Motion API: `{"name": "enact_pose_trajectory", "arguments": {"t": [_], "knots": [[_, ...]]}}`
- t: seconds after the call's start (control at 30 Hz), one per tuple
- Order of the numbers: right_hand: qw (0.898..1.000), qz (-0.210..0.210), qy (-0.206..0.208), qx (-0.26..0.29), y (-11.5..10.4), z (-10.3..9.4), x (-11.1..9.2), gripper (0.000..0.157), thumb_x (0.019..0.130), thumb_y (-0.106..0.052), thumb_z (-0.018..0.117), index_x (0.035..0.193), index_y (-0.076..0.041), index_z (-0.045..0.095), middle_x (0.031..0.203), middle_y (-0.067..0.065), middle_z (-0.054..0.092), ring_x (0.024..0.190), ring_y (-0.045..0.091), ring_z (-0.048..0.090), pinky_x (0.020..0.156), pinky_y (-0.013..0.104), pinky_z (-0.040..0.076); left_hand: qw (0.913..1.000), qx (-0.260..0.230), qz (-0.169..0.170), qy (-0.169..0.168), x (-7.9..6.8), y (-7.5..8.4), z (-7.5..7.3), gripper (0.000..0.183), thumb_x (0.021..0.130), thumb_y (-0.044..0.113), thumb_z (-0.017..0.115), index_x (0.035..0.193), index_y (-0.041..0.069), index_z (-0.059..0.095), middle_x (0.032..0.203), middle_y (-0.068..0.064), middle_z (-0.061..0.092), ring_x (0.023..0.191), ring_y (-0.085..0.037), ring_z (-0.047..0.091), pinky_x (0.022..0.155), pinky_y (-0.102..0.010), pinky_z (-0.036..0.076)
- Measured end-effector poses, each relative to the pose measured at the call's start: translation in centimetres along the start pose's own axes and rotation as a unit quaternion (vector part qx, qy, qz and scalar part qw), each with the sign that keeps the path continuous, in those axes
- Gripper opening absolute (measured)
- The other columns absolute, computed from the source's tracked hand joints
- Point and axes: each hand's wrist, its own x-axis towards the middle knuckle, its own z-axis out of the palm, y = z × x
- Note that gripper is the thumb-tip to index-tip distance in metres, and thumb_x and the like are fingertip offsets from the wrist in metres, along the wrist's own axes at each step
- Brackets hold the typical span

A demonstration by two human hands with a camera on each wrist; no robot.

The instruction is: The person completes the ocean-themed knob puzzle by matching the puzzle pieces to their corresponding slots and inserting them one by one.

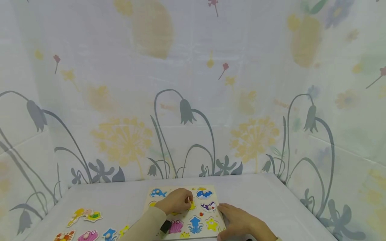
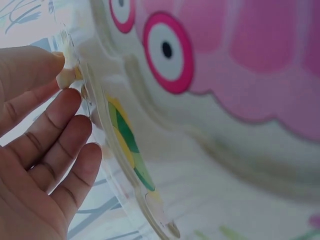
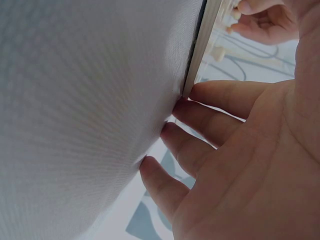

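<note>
A cream puzzle board [image 1: 181, 187] with sea-animal pictures lies on the table. Over its middle, my left hand [image 1: 177, 201] pinches a small wooden knob [image 2: 67, 78] between thumb and forefinger, beside a yellow picture [image 1: 192, 205]. The piece under that knob is mostly hidden. With fingers extended, my right hand [image 1: 241, 219] touches the board's right side; in the right wrist view its fingertips [image 3: 175, 107] rest on the tabletop and against the board's edge [image 3: 204, 47]. Near the hands are a whale [image 1: 204, 193], a purple shark [image 1: 208, 207], a squid [image 1: 195, 225] and a pink shell [image 1: 176, 227].
Left of the board lie several loose knobbed pieces: a yellow seahorse-like one [image 1: 75, 217], a green turtle [image 1: 93, 216], a crab [image 1: 64, 236], a pink shell piece [image 1: 88, 235] and a blue one [image 1: 109, 234]. A flower-patterned curtain [image 1: 193, 140] stands behind the white table [image 1: 250, 187].
</note>
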Motion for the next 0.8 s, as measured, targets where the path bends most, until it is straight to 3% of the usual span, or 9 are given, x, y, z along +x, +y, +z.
{"name": "enact_pose_trajectory", "arguments": {"t": [0.37,0.8], "knots": [[1.000,-0.003,-0.004,0.006,-0.3,-0.3,-0.1,0.094,0.061,-0.055,0.081,0.137,-0.008,0.049,0.143,0.011,0.044,0.132,0.037,0.038,0.102,0.059,0.031,1.0000,-0.005,-0.007,-0.001,-0.5,-0.3,-0.5,0.010,0.085,0.024,0.069,0.093,0.018,0.067,0.077,0.008,0.053,0.070,-0.010,0.049,0.067,-0.029,0.044],[1.000,-0.017,-0.003,-0.009,-0.2,-0.1,-0.1,0.096,0.062,-0.057,0.079,0.137,-0.007,0.048,0.143,0.012,0.045,0.132,0.036,0.039,0.103,0.058,0.031,0.9980,0.020,0.059,0.004,-2.4,-3.0,-2.1,0.013,0.085,0.023,0.067,0.095,0.015,0.068,0.078,0.011,0.054,0.069,-0.006,0.048,0.066,-0.028,0.045]]}}
